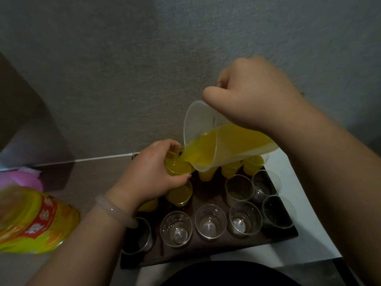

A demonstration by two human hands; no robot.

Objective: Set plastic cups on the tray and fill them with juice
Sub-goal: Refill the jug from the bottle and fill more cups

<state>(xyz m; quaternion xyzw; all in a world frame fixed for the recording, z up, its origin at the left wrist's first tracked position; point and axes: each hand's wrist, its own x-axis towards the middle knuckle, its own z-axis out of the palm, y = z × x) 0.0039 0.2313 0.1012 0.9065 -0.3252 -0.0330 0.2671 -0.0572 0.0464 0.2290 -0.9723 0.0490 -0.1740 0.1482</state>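
My right hand [253,100] grips the handle of a clear plastic jug [208,141], tilted left, with orange juice running from its spout. My left hand [152,174] holds a clear plastic cup [178,167] under the spout at the tray's far left; the cup is nearly full. The dark tray [208,248] carries several cups. Those in the far row and one filled cup [179,193] below my left hand hold juice. Several empty cups, such as one [210,220] in the front row, stand nearer to me.
A large juice bottle [31,219] with a yellow and red label lies at the left. Something pink [20,178] sits behind it. The tray rests on a white surface [292,190] against a grey wall [123,69].
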